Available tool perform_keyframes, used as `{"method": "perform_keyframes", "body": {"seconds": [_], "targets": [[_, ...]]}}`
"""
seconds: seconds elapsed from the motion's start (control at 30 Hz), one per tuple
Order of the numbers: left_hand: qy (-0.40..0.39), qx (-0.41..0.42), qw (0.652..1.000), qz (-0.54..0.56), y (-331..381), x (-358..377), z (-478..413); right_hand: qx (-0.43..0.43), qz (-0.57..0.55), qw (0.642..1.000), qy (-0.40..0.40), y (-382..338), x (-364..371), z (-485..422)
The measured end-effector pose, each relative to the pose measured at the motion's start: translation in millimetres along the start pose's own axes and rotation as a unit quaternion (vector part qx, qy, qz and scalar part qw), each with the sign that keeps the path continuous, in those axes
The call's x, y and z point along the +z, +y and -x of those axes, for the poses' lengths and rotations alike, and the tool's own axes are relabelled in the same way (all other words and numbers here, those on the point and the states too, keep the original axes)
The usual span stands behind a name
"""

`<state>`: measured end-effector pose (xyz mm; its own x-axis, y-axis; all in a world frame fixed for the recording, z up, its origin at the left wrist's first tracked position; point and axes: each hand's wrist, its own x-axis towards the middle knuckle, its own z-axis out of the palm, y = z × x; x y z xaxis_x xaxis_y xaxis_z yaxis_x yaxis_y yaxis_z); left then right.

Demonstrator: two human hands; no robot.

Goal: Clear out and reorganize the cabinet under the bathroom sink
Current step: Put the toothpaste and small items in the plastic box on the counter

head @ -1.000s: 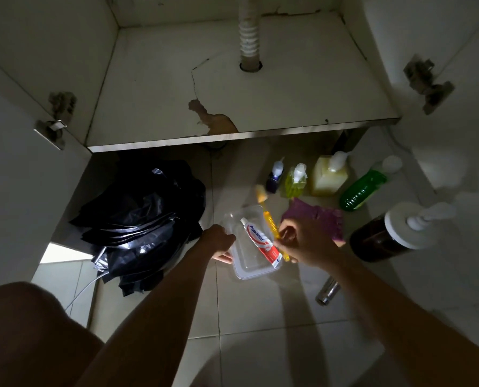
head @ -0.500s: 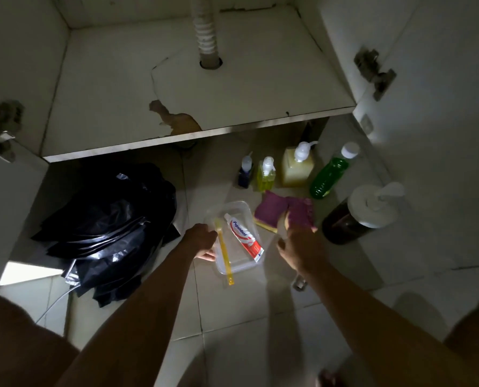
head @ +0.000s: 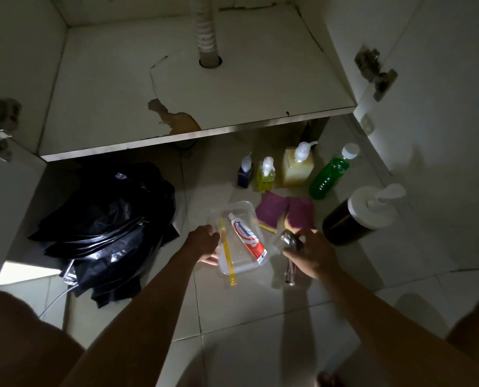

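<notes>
A clear plastic container (head: 248,268) lies on the tiled floor in front of the open cabinet (head: 177,79). Inside it are a red-and-white toothpaste tube (head: 248,240) and a yellow toothbrush (head: 227,252) that sticks out over the near rim. My left hand (head: 205,243) grips the container's left edge. My right hand (head: 312,254) grips a shiny metal fixture (head: 288,238), lifted just right of the container; its lower end shows below my hand. The cabinet floor is bare, with a drain pipe (head: 206,26) through it.
A heap of black plastic bags (head: 104,224) lies left of the container. Beyond it stand a small blue bottle (head: 245,174), a yellow pump bottle (head: 266,177), a pale soap dispenser (head: 297,169), a green bottle (head: 330,177) and a dark pump jar (head: 352,219). Two purple sponges (head: 284,215) lie between.
My right hand let go of the yellow toothbrush, which now lies in the container, moved right and picked up the metal fixture from the floor. My left hand kept hold of the container.
</notes>
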<state>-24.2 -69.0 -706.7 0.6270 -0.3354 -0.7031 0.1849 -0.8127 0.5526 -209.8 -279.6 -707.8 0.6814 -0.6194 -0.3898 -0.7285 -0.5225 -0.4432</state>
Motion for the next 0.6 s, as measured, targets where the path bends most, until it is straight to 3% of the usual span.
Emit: {"method": "perform_keyframes", "body": {"seconds": [0.1, 0.2, 0.37, 0.6], "targets": [[-0.005, -0.001, 1.000, 0.007, -0.9, 1.7, -0.1, -0.141, -0.067, 0.985, 0.070, -38.8, -6.8, -13.8], [-0.003, 0.009, 1.000, 0.004, -9.3, 5.2, -11.1, -0.222, -0.022, 0.974, 0.044, -82.3, -3.4, -16.3], [-0.012, 0.002, 0.999, 0.032, -4.5, 3.8, 2.4, -0.162, 0.142, 0.976, -0.018, -109.2, 34.0, -2.8], [-0.021, -0.007, 0.999, 0.027, 7.4, -6.8, 23.0, -0.135, 0.100, 0.983, 0.074, -99.8, 39.8, -6.2]]}}
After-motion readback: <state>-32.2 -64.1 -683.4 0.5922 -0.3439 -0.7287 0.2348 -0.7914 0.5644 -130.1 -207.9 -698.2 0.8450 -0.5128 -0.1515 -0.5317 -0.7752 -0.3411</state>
